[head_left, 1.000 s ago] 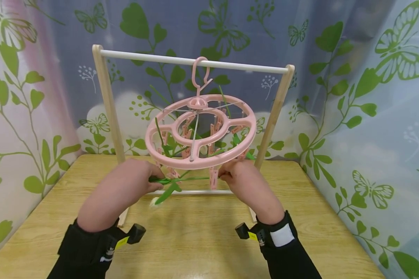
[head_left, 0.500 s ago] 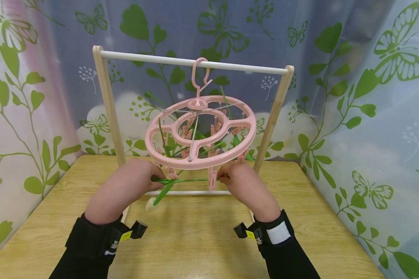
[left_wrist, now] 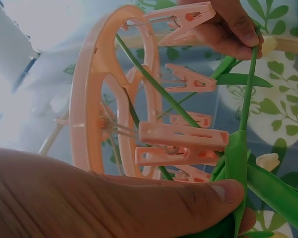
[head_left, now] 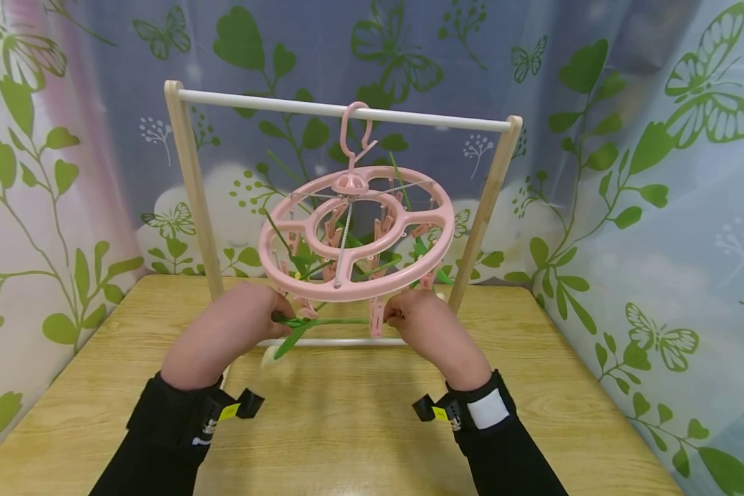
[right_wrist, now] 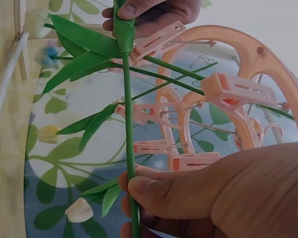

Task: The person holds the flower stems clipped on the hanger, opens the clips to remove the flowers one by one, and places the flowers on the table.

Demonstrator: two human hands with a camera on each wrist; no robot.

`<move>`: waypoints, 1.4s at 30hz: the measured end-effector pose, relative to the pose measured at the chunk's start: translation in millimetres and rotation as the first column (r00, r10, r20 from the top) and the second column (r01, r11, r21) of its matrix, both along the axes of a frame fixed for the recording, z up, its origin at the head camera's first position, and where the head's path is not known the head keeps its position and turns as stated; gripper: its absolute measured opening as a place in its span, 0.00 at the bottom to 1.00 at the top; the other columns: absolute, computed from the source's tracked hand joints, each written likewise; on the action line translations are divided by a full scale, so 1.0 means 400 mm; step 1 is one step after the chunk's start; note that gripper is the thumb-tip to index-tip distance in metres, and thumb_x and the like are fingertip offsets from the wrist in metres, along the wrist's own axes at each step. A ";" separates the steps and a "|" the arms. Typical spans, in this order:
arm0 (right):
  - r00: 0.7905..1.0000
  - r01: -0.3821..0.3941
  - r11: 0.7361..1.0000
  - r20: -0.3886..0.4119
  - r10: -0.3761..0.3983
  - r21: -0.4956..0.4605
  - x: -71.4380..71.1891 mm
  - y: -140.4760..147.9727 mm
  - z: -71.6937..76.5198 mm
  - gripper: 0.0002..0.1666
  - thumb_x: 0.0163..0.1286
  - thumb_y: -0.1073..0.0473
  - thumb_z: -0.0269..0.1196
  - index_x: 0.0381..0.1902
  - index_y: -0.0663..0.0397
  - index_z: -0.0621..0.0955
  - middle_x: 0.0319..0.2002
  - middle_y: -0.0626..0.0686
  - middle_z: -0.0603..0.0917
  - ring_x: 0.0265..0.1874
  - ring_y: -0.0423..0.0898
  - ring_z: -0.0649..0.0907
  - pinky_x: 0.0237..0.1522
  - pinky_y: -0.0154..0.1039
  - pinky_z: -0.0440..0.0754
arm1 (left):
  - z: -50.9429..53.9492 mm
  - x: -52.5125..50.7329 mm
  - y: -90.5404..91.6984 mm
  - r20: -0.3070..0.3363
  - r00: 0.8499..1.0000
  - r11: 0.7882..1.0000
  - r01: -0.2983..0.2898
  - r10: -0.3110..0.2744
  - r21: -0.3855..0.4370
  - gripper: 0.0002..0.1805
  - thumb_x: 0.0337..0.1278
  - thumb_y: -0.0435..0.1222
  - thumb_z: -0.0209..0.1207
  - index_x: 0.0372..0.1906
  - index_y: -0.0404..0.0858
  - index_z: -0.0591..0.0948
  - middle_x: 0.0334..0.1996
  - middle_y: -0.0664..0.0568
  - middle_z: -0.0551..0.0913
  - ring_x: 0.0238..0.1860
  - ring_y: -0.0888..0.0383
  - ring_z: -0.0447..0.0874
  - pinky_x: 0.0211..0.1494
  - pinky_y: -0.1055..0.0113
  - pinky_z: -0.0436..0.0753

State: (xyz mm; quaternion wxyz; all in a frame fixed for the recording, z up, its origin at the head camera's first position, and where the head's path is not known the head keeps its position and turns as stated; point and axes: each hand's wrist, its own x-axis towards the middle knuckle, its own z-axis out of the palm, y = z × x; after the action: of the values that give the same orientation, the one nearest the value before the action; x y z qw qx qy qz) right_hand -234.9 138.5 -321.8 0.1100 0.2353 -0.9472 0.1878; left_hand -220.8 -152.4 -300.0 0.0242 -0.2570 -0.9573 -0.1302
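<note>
A pink round hanger with clothespins hangs from the rack's bar. Below its front edge, my left hand pinches a white tulip's leafy green stem near its leaves; the white bloom points down-left. My right hand pinches the bare stem's other end, seen also in the right wrist view between thumb and fingers. The stem lies roughly level beside a pink clothespin, apparently not clamped. Other tulips hang in clothespins, among them a yellow bloom and a white one.
A wooden rack with a white top bar stands on the wood-grain table, its right post beyond my right hand. A low white bar runs behind the stem. Leaf-patterned curtains surround the table.
The held tulip has shifted slightly and its leaves have turned, with both hands keeping their pinch. The hanger sways a little, and a stem at its left leans further left.
</note>
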 end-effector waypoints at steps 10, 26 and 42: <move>0.999 0.013 1.000 0.052 -0.013 0.005 -0.018 -0.006 -0.020 0.06 0.69 0.66 0.68 0.37 0.50 0.89 0.34 0.46 0.88 0.28 0.40 0.80 0.39 0.40 0.83 | -0.017 -0.017 0.004 0.023 1.000 1.000 -0.004 0.004 0.004 0.03 0.57 0.36 0.72 0.33 0.46 0.88 0.28 0.60 0.84 0.27 0.63 0.75 0.33 0.66 0.75; 0.983 0.009 0.997 0.182 -0.022 0.073 -0.051 -0.006 -0.065 0.04 0.72 0.61 0.66 0.35 0.47 0.86 0.27 0.44 0.83 0.25 0.41 0.78 0.34 0.39 0.78 | -0.071 -0.047 0.011 0.133 0.990 0.997 -0.046 0.038 0.056 0.07 0.54 0.36 0.74 0.31 0.45 0.85 0.25 0.57 0.78 0.26 0.59 0.71 0.33 0.65 0.73; 0.947 0.016 0.991 0.316 -0.058 0.132 -0.079 -0.015 -0.107 0.13 0.66 0.65 0.68 0.24 0.50 0.78 0.19 0.46 0.73 0.20 0.42 0.72 0.27 0.37 0.70 | -0.109 -0.059 0.020 0.185 0.982 0.999 -0.033 0.032 0.000 0.10 0.54 0.36 0.74 0.28 0.45 0.81 0.26 0.56 0.76 0.27 0.59 0.69 0.34 0.65 0.73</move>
State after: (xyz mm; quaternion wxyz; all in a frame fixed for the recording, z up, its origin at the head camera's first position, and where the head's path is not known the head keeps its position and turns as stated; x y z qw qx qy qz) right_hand -266.4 132.5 -364.6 -0.0564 0.1906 -0.9669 0.1601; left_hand -244.3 -144.2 -343.7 -0.0622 -0.2282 -0.9593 -0.1545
